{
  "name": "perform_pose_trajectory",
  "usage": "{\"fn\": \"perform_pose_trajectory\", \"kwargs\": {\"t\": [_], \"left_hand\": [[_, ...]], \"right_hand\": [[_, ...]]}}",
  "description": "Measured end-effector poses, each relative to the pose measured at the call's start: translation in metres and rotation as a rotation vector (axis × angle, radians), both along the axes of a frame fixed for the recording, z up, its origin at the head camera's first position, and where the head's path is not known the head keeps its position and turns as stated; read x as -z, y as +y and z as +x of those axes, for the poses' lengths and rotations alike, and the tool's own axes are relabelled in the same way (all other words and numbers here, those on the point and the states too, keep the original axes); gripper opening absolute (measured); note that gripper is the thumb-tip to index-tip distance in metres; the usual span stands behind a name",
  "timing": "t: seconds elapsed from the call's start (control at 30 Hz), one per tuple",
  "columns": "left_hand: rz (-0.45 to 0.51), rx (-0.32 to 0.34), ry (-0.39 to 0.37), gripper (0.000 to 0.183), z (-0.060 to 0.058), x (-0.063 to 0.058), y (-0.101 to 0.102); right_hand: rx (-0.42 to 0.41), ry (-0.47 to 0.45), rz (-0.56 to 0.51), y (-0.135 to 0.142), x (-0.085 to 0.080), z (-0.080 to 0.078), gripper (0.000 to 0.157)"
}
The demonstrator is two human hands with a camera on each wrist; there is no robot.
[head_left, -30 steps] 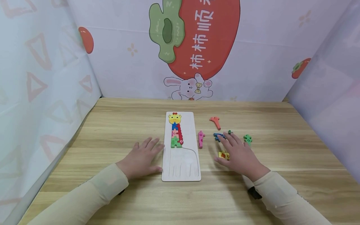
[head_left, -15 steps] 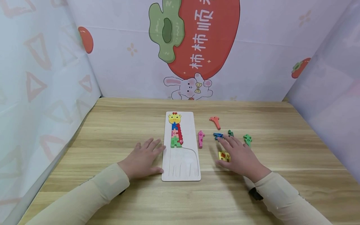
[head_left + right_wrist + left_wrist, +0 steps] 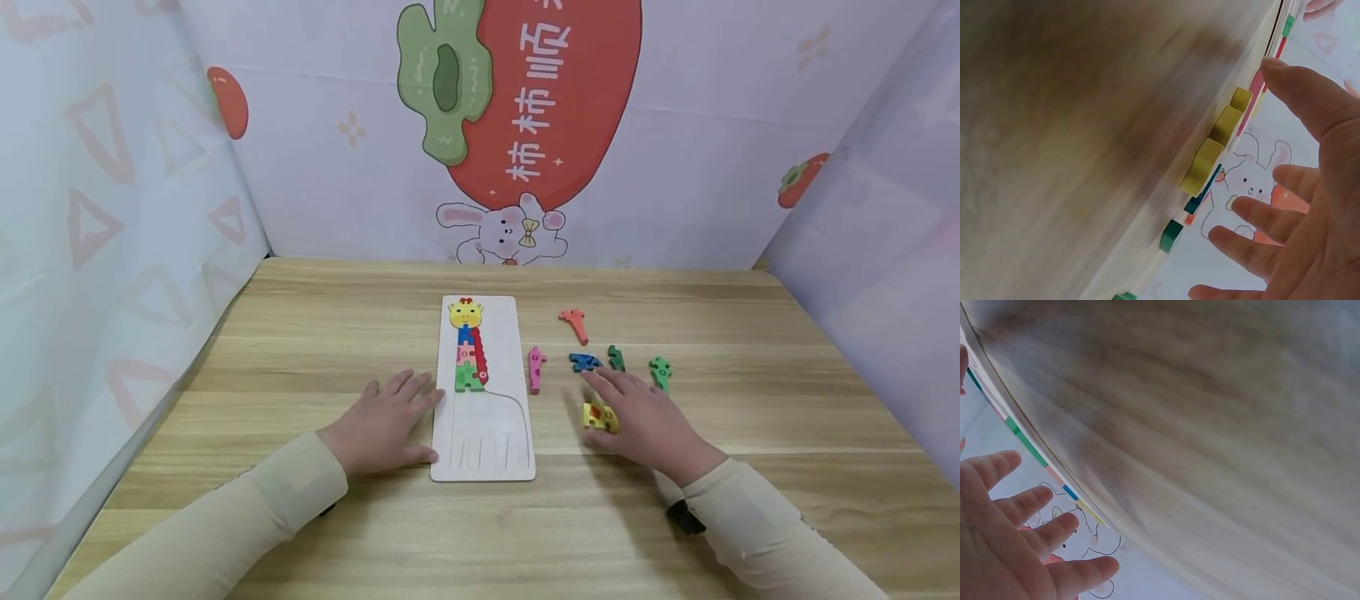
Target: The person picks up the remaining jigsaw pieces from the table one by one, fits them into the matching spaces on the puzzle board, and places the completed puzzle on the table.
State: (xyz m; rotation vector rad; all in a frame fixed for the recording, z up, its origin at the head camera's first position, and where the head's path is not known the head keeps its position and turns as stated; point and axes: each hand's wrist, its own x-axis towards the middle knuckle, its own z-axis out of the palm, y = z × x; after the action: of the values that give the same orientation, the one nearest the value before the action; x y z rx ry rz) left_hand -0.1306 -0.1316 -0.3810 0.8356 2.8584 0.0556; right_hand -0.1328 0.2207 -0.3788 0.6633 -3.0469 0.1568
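A pale wooden puzzle board (image 3: 498,333) lies upright before me. In its upper part sits a giraffe made of a yellow head piece (image 3: 466,313), blue, pink and green neck pieces and a red mane piece (image 3: 481,354). My left hand (image 3: 378,425) has its fingers spread at the board's left edge and holds nothing. With fingers spread too, my right hand (image 3: 648,417) hovers over the loose pieces. Closest to it are a yellow puzzle piece (image 3: 597,414), partly under the hand, and a blue puzzle piece (image 3: 583,362). In the right wrist view the palm (image 3: 1335,219) is bare.
Other loose pieces lie right of the board: a pink one (image 3: 536,369), an orange one (image 3: 575,326), a dark green one (image 3: 616,357) and a light green one (image 3: 661,372). A printed cloth (image 3: 337,192) stands behind the wooden table (image 3: 300,317).
My right hand has shifted slightly right and toward me, showing more of the blue, dark green and yellow pieces. My left hand has edged a little right. The puzzle pieces stay put.
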Motion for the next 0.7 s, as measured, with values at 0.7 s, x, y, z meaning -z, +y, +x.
{"fn": "perform_pose_trajectory", "kwargs": {"t": [0.7], "left_hand": [[-0.017,0.027,-0.023,0.08,-0.0009,-0.0027,0.0035]], "right_hand": [[0.028,-0.11,0.009,0.0028,-0.0038,-0.0013,0.072]]}}
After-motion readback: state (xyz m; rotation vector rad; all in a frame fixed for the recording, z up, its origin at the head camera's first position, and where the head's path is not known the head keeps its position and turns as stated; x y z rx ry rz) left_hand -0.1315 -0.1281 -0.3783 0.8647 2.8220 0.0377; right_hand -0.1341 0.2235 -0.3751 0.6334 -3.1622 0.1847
